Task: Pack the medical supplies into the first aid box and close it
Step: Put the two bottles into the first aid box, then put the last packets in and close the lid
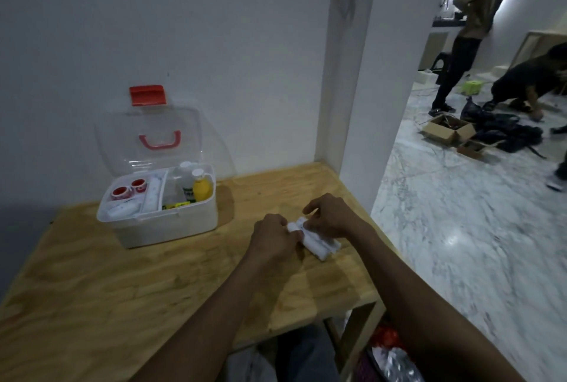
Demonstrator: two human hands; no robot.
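Both hands meet at centre frame over a bundle of white bandage rolls [316, 242] lying on the wooden counter [122, 283]. The left hand [273, 240] has its fingers curled round the near end of the bundle, and the right hand [329, 216] pinches the top of it with thumb and fingertips. So the rolls are gripped but not yet off the wood.

The first aid box [159, 222] sits well apart, in the left middle of the frame, with its clear lid [147, 139] standing open against the wall and the red latch [148, 95] up top. Inside it there are already tape rolls [129, 191], a clear bottle [185, 180] and a yellow bottle [201, 187].

Here is the worry: several loose rolls are held as one. If the pinch slackens on the carry across, I reckon one slides out, and the counter's edge is just to the right, with the floor below. The box also looks nearly full, so forcing the bundle in could knock over the bottles or keep the lid from shutting. A bump to the upright lid could drop it onto the hands.
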